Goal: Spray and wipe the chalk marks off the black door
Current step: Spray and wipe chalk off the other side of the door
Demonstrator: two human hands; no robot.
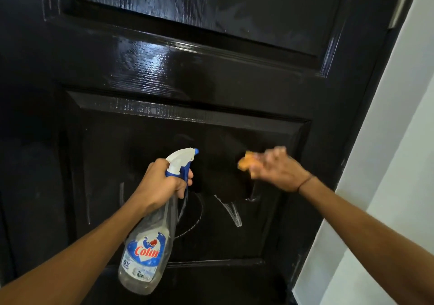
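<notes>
Clear plastic, the Colin spray bottle [146,241] hangs from the left hand [162,185], fingers curled round its blue trigger. Beyond, the right hand [273,168] clutches an orange cloth [246,162] on the black door [211,74]. Remaining chalk marks [231,213] lie below that cloth, nearer the right hand.

The glossy black door [211,74], with raised panels, bears white chalk marks [232,213] on its lower panel: a V-shaped stroke, a curved arc left of it, and faint vertical lines further left.
</notes>
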